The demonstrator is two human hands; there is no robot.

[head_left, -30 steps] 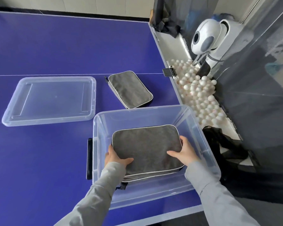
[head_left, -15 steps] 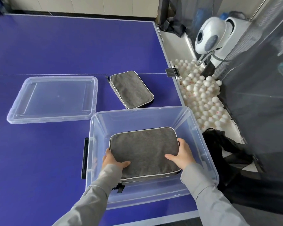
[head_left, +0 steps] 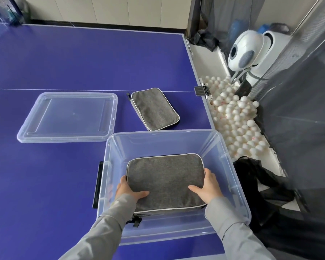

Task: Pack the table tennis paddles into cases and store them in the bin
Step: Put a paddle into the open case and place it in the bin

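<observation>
A clear plastic bin [head_left: 227, 152] stands on the blue table near its front right corner. Inside it lies a grey paddle case with white piping [head_left: 165, 177], flat and low in the bin. My left hand [head_left: 128, 190] grips the case's left edge, thumb on top. My right hand [head_left: 208, 186] holds its right edge the same way. A second grey case [head_left: 155, 108] lies zipped on the table just behind the bin. No bare paddle is visible.
The bin's clear lid [head_left: 68, 117] lies on the table to the left. Right of the table's edge sits a tray of several white balls [head_left: 238, 119], a white ball machine [head_left: 246, 51] and black netting [head_left: 259, 181].
The case has sunk a little lower into the bin with both hands still on its edges. The view has tilted slightly.
</observation>
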